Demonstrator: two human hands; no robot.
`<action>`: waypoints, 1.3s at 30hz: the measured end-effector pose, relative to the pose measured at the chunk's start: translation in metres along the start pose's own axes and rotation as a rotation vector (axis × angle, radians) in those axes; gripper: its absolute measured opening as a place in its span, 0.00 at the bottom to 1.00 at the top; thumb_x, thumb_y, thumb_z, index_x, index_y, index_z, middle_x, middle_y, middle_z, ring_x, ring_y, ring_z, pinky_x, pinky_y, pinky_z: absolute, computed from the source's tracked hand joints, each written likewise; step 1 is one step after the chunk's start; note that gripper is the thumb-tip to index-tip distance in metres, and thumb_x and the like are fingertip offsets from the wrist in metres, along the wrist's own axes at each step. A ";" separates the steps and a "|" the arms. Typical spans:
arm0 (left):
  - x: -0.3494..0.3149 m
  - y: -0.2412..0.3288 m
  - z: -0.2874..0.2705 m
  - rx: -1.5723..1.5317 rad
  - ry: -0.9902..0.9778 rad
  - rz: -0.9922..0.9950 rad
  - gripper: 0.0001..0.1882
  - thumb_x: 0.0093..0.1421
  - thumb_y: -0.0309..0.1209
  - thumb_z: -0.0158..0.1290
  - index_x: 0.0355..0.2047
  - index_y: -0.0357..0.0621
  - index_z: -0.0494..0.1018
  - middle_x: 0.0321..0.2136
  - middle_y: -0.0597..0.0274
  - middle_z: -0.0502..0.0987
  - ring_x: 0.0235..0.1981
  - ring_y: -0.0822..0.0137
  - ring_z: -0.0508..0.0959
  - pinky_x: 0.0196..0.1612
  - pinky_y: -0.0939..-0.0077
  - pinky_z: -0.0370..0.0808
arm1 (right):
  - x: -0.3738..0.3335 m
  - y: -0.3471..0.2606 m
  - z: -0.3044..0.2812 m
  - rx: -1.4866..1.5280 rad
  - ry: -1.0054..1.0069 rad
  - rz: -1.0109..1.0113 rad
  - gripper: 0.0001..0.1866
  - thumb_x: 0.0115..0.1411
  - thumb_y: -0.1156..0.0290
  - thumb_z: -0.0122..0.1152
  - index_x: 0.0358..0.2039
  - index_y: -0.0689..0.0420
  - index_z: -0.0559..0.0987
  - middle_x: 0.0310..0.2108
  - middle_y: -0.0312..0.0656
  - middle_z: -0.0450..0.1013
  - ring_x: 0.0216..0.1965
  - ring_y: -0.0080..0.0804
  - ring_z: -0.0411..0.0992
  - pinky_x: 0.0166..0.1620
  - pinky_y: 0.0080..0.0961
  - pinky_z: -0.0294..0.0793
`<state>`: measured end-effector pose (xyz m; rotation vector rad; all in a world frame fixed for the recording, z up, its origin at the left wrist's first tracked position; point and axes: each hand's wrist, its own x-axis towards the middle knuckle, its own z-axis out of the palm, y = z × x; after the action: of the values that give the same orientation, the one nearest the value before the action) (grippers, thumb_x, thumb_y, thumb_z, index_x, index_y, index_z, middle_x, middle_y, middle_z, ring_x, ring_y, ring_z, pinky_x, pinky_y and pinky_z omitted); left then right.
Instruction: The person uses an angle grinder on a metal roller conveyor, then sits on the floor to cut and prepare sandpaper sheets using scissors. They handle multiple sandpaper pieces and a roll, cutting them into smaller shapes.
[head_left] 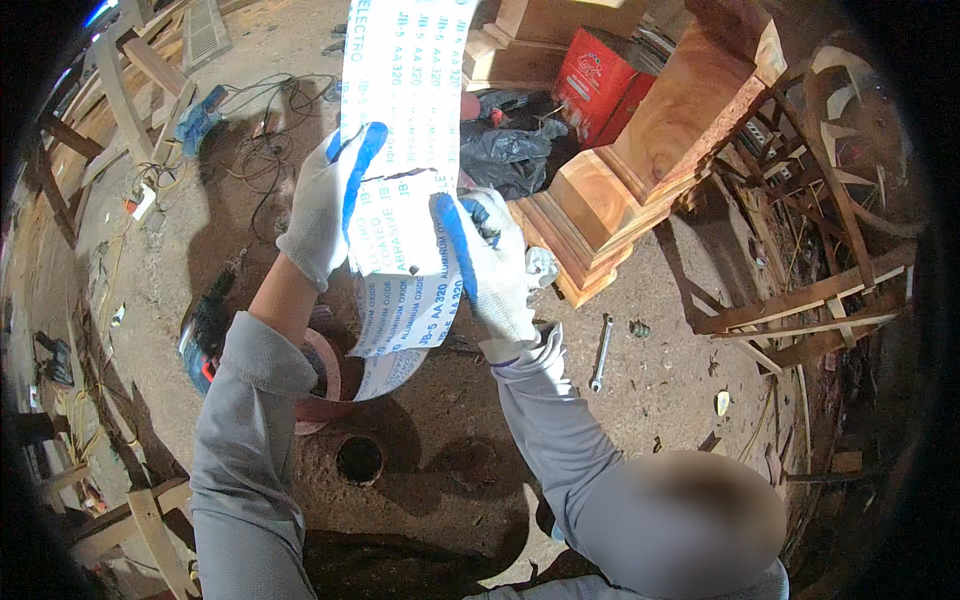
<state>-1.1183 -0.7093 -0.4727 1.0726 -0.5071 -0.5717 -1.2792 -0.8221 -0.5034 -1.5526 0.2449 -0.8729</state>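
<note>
A long white strip of sandpaper (410, 100), its blue-printed backing toward me, hangs in front of me between my two gloved hands. A jagged dark line, like a tear, crosses it at hand height. My left hand (325, 205), in a white glove with blue trim, grips the strip's left edge. My right hand (492, 265) is closed on its right edge, fingers bent. Below the hands, a further length of the sandpaper (395, 375) curves down beside a pink round container (322, 365), which my left sleeve partly hides.
A wooden piece with a stepped base (600, 200) stands right, near a red box (597, 90) and black plastic bag (510, 155). A wrench (603, 355) lies on the floor. Left are a blue power tool (200, 120), cables and timber (125, 100). A blurred patch covers the lower right.
</note>
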 end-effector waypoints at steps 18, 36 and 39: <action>-0.010 0.004 -0.003 -0.061 -0.124 0.099 0.24 0.72 0.35 0.50 0.63 0.35 0.66 0.53 0.58 0.76 0.54 0.67 0.76 0.57 0.71 0.72 | 0.011 0.025 0.013 0.431 0.131 0.186 0.06 0.66 0.71 0.66 0.35 0.60 0.82 0.32 0.33 0.75 0.30 0.16 0.69 0.34 0.17 0.68; 0.013 0.022 -0.043 0.032 0.082 -0.005 0.13 0.69 0.27 0.54 0.52 0.35 0.72 0.38 0.59 0.83 0.32 0.72 0.83 0.31 0.83 0.81 | -0.011 0.016 -0.017 0.275 -0.498 0.406 0.25 0.65 0.65 0.68 0.59 0.61 0.74 0.48 0.36 0.77 0.47 0.20 0.72 0.53 0.24 0.73; 0.010 0.018 -0.030 -0.049 0.131 -0.028 0.10 0.67 0.28 0.57 0.45 0.35 0.75 0.33 0.59 0.82 0.29 0.70 0.83 0.30 0.79 0.81 | -0.016 0.020 -0.015 0.216 -0.480 0.422 0.23 0.65 0.64 0.68 0.57 0.62 0.79 0.48 0.36 0.79 0.48 0.19 0.73 0.55 0.23 0.73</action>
<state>-1.0883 -0.6892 -0.4666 1.0635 -0.3627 -0.5318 -1.2930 -0.8281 -0.5292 -1.3899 0.1169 -0.1785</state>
